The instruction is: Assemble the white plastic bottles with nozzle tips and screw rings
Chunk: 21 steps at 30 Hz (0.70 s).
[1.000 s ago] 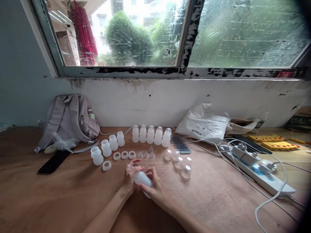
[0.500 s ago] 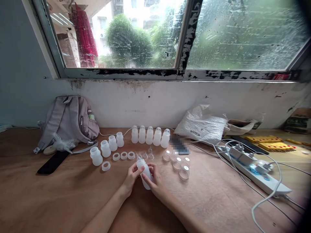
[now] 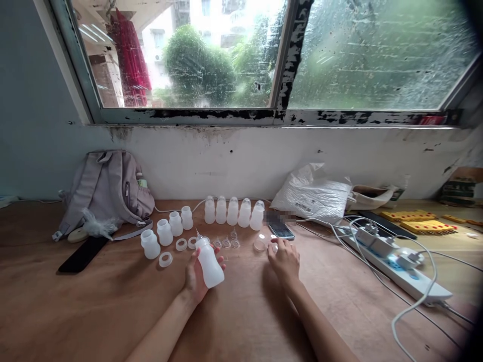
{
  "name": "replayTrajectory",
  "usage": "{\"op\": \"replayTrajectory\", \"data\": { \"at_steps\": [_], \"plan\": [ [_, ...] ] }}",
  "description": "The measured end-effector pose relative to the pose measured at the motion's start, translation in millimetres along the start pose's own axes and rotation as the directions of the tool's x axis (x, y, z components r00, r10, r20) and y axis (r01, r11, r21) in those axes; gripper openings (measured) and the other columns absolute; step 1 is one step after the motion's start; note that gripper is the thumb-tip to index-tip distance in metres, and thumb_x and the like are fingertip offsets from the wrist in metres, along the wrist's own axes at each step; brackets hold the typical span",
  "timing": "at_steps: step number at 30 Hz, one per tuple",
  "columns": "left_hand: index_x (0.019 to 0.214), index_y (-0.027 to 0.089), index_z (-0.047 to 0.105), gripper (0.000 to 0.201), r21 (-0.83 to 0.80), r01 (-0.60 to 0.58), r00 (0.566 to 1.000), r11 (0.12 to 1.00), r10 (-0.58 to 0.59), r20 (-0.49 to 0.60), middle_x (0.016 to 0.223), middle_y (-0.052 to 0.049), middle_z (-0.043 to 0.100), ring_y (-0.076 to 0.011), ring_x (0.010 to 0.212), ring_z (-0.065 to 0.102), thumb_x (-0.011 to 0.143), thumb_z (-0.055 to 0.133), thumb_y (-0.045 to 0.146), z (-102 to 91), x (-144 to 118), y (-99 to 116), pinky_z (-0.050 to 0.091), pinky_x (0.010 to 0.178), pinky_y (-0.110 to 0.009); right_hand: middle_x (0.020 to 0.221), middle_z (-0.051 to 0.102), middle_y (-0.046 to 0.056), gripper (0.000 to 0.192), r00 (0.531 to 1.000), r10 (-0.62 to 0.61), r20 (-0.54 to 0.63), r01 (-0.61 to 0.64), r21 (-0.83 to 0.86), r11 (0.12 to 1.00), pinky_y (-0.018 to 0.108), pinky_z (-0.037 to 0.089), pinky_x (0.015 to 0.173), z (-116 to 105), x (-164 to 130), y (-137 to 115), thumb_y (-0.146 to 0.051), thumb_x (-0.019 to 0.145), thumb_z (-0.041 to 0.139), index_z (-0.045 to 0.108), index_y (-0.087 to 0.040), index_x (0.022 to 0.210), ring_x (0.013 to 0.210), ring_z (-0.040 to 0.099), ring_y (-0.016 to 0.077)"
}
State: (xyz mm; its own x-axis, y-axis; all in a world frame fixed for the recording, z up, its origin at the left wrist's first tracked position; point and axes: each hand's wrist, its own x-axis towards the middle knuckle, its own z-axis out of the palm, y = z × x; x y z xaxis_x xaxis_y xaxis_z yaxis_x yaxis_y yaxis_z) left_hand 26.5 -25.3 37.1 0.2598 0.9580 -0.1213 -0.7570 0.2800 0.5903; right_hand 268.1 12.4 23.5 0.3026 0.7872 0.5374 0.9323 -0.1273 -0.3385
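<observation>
A frosted white baby bottle (image 3: 210, 262) leans in my left hand (image 3: 195, 275), whose fingers wrap around its body from behind. A clear teat with a thin pointed tip tops that bottle. To the right, my right hand (image 3: 285, 261) is bent down over the clear dome caps (image 3: 259, 244), closed at one of them; the hand hides most of the group and its own fingertips. White collar rings (image 3: 165, 259) lie left of the held bottle, one partly behind it. Just behind the bottle are several clear teats (image 3: 225, 243).
Open bottles (image 3: 150, 244) stand at left. Capped bottles (image 3: 233, 211) form a row at the back. A phone (image 3: 279, 226) lies behind the caps, a black phone (image 3: 81, 255) by the backpack (image 3: 109, 186). At right are a silver bag (image 3: 313, 193) and power strip (image 3: 400, 274) with loose cables.
Both hands held the bottle before. My right hand has let go of it and moved right to the caps, while my left hand has shifted slightly left with the bottle.
</observation>
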Motion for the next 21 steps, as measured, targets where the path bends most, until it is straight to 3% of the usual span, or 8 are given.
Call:
{"op": "replayTrajectory", "data": {
  "at_steps": [3,7,10,12,14,17,19,21],
  "plan": [
    [0.095,0.019,0.054,0.039,-0.004,0.016,1.0,1.0,-0.016,-0.02,0.094,-0.005,0.059,-0.0196,0.076,0.058,0.07,0.052,0.048,1.1,-0.5,0.0,0.046,0.074,-0.036,0.087,0.057,0.008,0.018,0.998,-0.047,0.04,0.046,0.026,0.999,0.032,0.034,0.07,3.5,-3.5,-1.9,-0.021,0.074,0.042,0.055,-0.018,0.086,0.083,0.049,0.0236],
    [0.097,0.019,0.054,0.043,0.123,-0.007,0.999,0.992,0.014,-0.053,0.078,-0.003,0.059,-0.0151,0.061,0.057,0.068,0.053,0.05,2.2,0.9,-1.0,0.047,0.062,-0.03,0.087,0.057,0.006,0.017,0.988,-0.137,0.069,0.125,0.155,0.98,0.031,0.036,0.07,6.8,-4.8,-4.8,-0.019,0.075,0.04,0.054,-0.019,0.085,0.079,0.052,0.0205],
    [0.099,0.018,0.053,0.044,0.221,-0.014,0.997,0.975,0.03,-0.07,0.077,-0.002,0.059,-0.0135,0.058,0.056,0.068,0.052,0.051,3.4,1.8,-2.0,0.046,0.056,-0.027,0.086,0.058,0.007,0.016,0.986,-0.167,-0.016,0.164,0.282,0.945,0.035,0.036,0.075,5.5,-3.0,-6.2,-0.024,0.078,0.041,0.054,-0.019,0.086,0.082,0.053,0.0218],
    [0.097,0.018,0.053,0.043,0.304,-0.025,0.997,0.952,0.046,-0.062,0.075,-0.002,0.058,-0.0127,0.055,0.055,0.068,0.054,0.05,3.7,2.1,-3.7,0.044,0.051,-0.025,0.086,0.058,0.007,0.017,0.99,-0.12,-0.079,0.143,0.434,0.889,0.036,0.037,0.077,2.0,-2.6,-9.3,-0.029,0.079,0.044,0.054,-0.019,0.088,0.084,0.053,0.0221],
    [0.091,0.017,0.053,0.04,0.428,-0.055,0.997,0.902,0.071,-0.022,0.072,-0.002,0.057,-0.0117,0.052,0.054,0.065,0.06,0.045,3.5,2.3,-6.6,0.041,0.047,-0.023,0.087,0.058,0.007,0.019,0.997,-0.041,-0.06,0.07,0.641,0.764,0.035,0.041,0.075,-2.1,-4.2,-14.9,-0.033,0.077,0.05,0.054,-0.02,0.09,0.082,0.055,0.0205],
    [0.086,0.017,0.051,0.038,0.623,-0.119,0.993,0.773,0.091,0.077,0.066,0.001,0.054,-0.0105,0.05,0.051,0.059,0.069,0.036,2.5,2.2,-12.7,0.038,0.046,-0.021,0.092,0.058,0.006,0.023,0.996,0.039,0.086,-0.094,0.88,0.465,0.033,0.044,0.075,-5.4,-9.7,-24.8,-0.034,0.073,0.057,0.053,-0.021,0.092,0.082,0.056,0.0182],
    [0.084,0.017,0.051,0.037,0.697,-0.145,0.989,0.702,0.075,0.13,0.063,0.002,0.053,-0.0106,0.05,0.049,0.058,0.07,0.033,1.9,1.9,-16.4,0.037,0.047,-0.021,0.094,0.059,0.005,0.025,0.982,0.061,0.176,-0.187,0.937,0.296,0.033,0.043,0.079,-5.5,-13.6,-30.3,-0.033,0.071,0.061,0.054,-0.022,0.092,0.088,0.055,0.0179],
    [0.081,0.018,0.051,0.033,0.747,-0.161,0.985,0.645,0.061,0.16,0.063,0.002,0.052,-0.0108,0.052,0.048,0.059,0.069,0.034,1.5,1.5,-18.3,0.036,0.049,-0.022,0.096,0.06,0.004,0.028,0.962,0.079,0.262,-0.273,0.944,0.188,0.033,0.042,0.083,-5.4,-16.3,-34.1,-0.033,0.069,0.063,0.056,-0.022,0.094,0.092,0.054,0.0182]
  ]
}}
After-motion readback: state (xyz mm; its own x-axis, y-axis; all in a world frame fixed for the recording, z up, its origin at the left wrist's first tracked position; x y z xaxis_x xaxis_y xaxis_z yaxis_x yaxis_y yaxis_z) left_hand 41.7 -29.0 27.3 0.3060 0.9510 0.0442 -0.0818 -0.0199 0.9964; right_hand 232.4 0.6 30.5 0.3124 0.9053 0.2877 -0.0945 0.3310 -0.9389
